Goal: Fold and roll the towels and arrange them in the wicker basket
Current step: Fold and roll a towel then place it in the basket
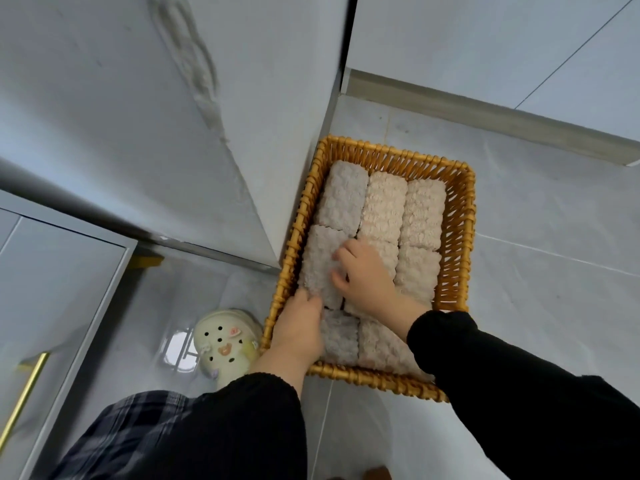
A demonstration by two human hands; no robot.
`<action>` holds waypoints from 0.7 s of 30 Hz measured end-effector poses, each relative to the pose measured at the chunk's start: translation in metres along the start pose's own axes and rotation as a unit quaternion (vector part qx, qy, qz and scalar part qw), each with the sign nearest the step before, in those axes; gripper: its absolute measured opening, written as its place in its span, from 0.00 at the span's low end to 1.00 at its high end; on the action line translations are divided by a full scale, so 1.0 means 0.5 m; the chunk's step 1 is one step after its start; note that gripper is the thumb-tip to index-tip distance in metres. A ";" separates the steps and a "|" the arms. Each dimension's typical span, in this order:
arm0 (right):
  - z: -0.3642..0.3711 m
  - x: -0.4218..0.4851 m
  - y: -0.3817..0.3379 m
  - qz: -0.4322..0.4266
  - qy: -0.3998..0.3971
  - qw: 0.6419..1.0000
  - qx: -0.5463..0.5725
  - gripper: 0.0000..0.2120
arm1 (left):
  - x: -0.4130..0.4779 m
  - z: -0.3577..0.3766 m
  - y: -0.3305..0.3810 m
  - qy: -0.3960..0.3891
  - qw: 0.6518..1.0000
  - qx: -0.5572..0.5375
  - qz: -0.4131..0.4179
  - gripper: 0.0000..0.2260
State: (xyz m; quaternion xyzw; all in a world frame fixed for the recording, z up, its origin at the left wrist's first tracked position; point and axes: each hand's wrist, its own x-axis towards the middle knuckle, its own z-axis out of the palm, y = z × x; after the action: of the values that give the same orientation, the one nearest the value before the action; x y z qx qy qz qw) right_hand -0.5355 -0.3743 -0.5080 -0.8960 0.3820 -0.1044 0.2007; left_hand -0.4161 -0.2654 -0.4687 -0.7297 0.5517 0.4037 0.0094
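Wicker basket (460,237): woven cane, amber, slight gloss, ribbed. Grey towel rolls (343,199) and cream towel rolls (384,209): thick fluffy cloth, nubby, matt. Floor tiles (554,237): smooth, glossy, grey stone look. Clog (225,344): smooth pale-yellow plastic, perforated. Sleeves (485,358): black matt knit. Trousers (138,427): plaid cloth. Cabinet handle (24,393): gold-tone metal.

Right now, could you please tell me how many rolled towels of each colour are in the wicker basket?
grey towel rolls: 3
pinkish-beige towel rolls: 5
Total: 8 in view in the wicker basket. Its near right corner is hidden under the right sleeve, so I cannot tell if another roll lies there.
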 end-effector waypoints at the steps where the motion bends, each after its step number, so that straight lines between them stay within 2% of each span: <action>1: -0.016 -0.024 -0.008 0.004 -0.042 0.999 0.023 0.04 | -0.004 -0.003 0.004 -0.019 1.000 0.015 -0.009 0.09; 3: -0.044 -0.061 -0.030 0.046 -0.198 0.977 0.060 0.09 | -0.005 -0.014 0.011 -0.061 0.997 0.030 -0.031 0.05; 5: -0.049 -0.091 -0.041 0.075 -0.351 0.930 0.075 0.11 | 0.000 -0.021 0.017 -0.084 0.995 0.046 -0.042 0.05; 6: -0.045 -0.104 -0.044 0.074 -0.396 0.912 0.077 0.11 | 0.001 -0.022 0.019 -0.097 0.993 0.054 -0.049 0.06; 8: -0.035 -0.119 -0.046 0.068 -0.434 0.896 0.066 0.09 | 0.005 -0.013 0.018 -0.127 0.987 0.070 -0.065 0.08; 12: -0.005 -0.127 -0.048 0.054 -0.475 0.878 0.012 0.21 | 0.001 0.008 0.008 -0.198 0.972 0.088 -0.086 0.09; 14: 0.001 -0.127 -0.053 0.046 -0.477 0.878 -0.001 0.21 | -0.003 0.011 0.006 -0.210 0.970 0.084 -0.089 0.09; 16: -0.005 -0.126 -0.052 0.048 -0.442 0.895 0.013 0.17 | 0.002 0.006 0.006 -0.173 0.979 0.067 -0.086 0.10; 18: -0.015 -0.126 -0.045 0.045 -0.361 0.931 0.026 0.13 | 0.007 0.000 0.006 -0.106 0.990 0.055 -0.080 0.10; 20: -0.016 -0.130 -0.036 0.023 -0.303 0.952 0.024 0.15 | 0.009 -0.001 0.004 -0.076 0.994 0.045 -0.071 0.10; 21: -0.014 -0.131 -0.032 0.019 -0.309 0.951 0.010 0.16 | 0.010 0.002 0.002 -0.084 0.993 0.048 -0.065 0.11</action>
State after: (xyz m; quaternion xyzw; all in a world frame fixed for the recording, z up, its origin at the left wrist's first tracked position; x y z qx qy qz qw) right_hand -0.5725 -0.3186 -0.4967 -0.8749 0.3174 0.1774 0.3200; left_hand -0.4172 -0.2693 -0.4723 -0.7261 0.5190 0.4356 0.1170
